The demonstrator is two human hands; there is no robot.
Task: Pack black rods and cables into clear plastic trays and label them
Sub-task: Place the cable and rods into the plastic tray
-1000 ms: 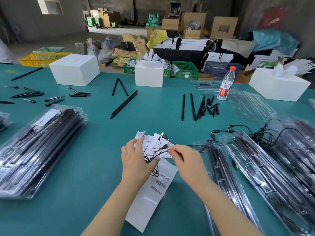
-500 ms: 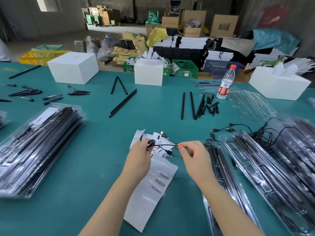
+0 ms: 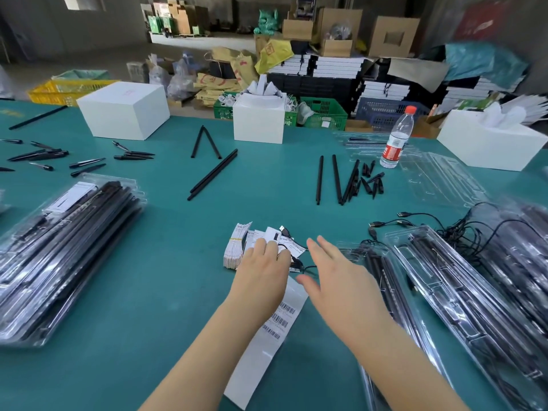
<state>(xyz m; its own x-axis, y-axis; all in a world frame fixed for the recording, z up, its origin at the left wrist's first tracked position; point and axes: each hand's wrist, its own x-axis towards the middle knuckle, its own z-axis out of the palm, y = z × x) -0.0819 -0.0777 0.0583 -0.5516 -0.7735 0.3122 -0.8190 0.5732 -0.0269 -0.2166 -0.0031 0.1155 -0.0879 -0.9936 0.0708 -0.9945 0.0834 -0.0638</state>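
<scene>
While left hand grips cable, right hand released, trays beside.

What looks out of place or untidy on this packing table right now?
Mostly loose stock: short black tips lie scattered beside a few rods, and a tangle of cables spills over the clear trays on the right. The left hand rests on fanned-out label slips. Nothing looks damaged.

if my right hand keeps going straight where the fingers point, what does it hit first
Probably the thin black cable lying over the pile of white paper slips, just ahead of the right hand. The open fingers point up and left toward it. Depth is unclear, so the hand may pass above it.
</scene>
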